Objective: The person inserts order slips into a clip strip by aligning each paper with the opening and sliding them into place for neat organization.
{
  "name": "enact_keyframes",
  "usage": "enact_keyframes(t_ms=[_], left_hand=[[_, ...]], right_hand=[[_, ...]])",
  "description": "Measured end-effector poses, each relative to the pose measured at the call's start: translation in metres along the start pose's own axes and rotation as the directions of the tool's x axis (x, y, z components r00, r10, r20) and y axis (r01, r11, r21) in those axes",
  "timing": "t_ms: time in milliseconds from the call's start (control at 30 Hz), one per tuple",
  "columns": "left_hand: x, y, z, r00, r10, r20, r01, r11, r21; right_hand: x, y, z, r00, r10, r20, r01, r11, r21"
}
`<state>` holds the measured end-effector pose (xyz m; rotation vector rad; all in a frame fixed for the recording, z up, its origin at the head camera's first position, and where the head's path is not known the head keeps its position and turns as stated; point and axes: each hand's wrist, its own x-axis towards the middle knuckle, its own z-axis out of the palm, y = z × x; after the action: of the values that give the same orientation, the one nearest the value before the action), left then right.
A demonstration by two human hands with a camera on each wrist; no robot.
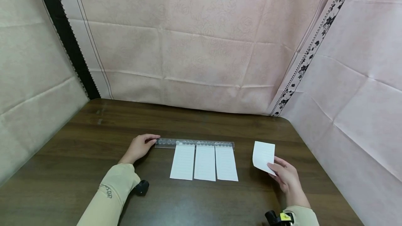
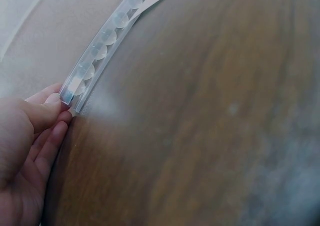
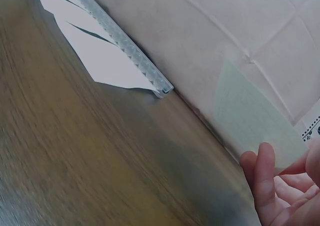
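A clear plastic strip (image 1: pixel 165 143) with a row of round shapes along it lies across the table, and three white lined paper slips (image 1: pixel 205 163) hang from it side by side, their top edges under it. My left hand (image 1: pixel 140 147) pinches the strip's left end between thumb and fingers; the left wrist view shows the strip (image 2: pixel 100 50) running away from that grip. Off to the right, my right hand (image 1: pixel 286 177) holds another white paper slip (image 1: pixel 263 154) by its lower right corner. In the right wrist view this slip (image 3: pixel 250 116) looks pale green and stands apart from the strip.
The brown wooden table (image 1: pixel 194 205) has a pale patterned cloth (image 1: pixel 204 51) hanging behind it and at both sides. Along the left cloth runs a black band (image 1: pixel 69 37), and a floral border (image 1: pixel 304 65) marks the right one. Small tape marks (image 1: pixel 99 121) sit at the back left.
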<state>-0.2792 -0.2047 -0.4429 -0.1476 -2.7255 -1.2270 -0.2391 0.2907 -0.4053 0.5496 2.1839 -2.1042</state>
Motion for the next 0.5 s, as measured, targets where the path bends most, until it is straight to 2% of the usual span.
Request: enact_keyframes(t_ms=[500], left_hand=[[-0.001, 0.001, 0.0, 1.0, 0.013, -0.003, -0.013, 1.0, -0.007]], right_hand=[[-0.002, -0.002, 0.011, 1.0, -0.006, 0.017, 0.006, 1.0, 0.003]])
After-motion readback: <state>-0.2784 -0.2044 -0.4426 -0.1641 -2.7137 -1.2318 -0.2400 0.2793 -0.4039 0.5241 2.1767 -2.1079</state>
